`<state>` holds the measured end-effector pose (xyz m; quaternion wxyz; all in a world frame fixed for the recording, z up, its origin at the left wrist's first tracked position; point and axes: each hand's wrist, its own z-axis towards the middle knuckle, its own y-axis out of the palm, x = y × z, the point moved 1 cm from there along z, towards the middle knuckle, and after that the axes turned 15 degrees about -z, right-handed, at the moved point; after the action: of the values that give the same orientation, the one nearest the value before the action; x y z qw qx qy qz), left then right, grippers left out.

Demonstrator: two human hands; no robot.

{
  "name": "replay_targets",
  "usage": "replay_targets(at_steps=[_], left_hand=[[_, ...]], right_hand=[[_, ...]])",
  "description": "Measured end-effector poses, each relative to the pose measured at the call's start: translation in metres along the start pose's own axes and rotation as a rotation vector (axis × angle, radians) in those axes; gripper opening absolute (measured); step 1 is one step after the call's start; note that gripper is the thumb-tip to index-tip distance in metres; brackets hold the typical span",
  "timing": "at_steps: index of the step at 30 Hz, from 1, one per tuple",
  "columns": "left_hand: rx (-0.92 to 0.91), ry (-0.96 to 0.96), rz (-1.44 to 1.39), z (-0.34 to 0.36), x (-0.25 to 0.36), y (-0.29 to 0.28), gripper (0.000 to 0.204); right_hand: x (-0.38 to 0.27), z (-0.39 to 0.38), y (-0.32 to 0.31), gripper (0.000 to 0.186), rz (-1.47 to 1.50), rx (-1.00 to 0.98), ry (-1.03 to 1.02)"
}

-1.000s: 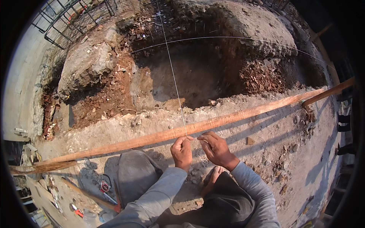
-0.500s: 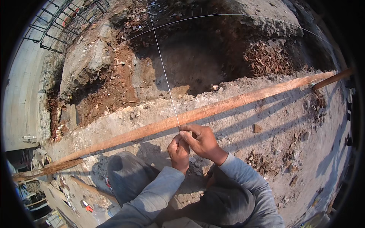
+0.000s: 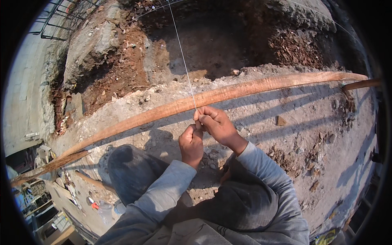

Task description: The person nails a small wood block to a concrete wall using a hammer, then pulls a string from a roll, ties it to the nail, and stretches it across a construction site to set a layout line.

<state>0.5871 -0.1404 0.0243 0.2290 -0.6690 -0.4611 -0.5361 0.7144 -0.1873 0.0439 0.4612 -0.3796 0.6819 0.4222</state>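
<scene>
A thin white string point(image 3: 183, 57) runs from the far side of a dug pit, over a long wooden board point(image 3: 159, 111), to my fingers. My right hand point(image 3: 222, 128) pinches the string close to the board's near edge, thumb against forefinger. Just below and to the left, my left hand point(image 3: 191, 145) is closed with its fingertips at the string too, almost touching the right hand. The string looks taut and straight between the pit's far side and my fingers. Its end within my fingers is hidden.
Beyond the board lies the pit point(image 3: 204, 53) with broken soil and rubble. A wooden stake point(image 3: 361, 84) meets the board's right end. A steel rebar cage point(image 3: 55, 20) stands at far left. My bent knee point(image 3: 126, 163) is near the board, and loose stones point(image 3: 281, 120) lie on the ground.
The view has shifted, so the board and both hands sit higher in the picture. My hands still hold the string beside the board, the left one slightly lower against the right.
</scene>
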Motion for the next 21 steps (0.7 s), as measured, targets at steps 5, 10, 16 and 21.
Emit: replay_targets(at_steps=[5, 10, 16, 21], left_hand=[[-0.141, 0.016, 0.535, -0.003, 0.016, -0.015, 0.014], [-0.188, 0.319, 0.68, -0.001, 0.099, -0.011, 0.026], [-0.281, 0.743, 0.939, 0.068, 0.152, -0.004, 0.034], [-0.552, 0.342, 0.864, 0.108, 0.129, -0.008, 0.034]], right_hand=[[0.005, -0.005, 0.009, 0.011, -0.391, 0.084, -0.154], [0.0, -0.008, 0.006, 0.009, -0.611, 0.14, -0.293], [0.003, -0.012, 0.006, 0.01, -0.706, 0.132, -0.359], [0.007, -0.022, 0.009, 0.011, -0.685, 0.137, -0.488]])
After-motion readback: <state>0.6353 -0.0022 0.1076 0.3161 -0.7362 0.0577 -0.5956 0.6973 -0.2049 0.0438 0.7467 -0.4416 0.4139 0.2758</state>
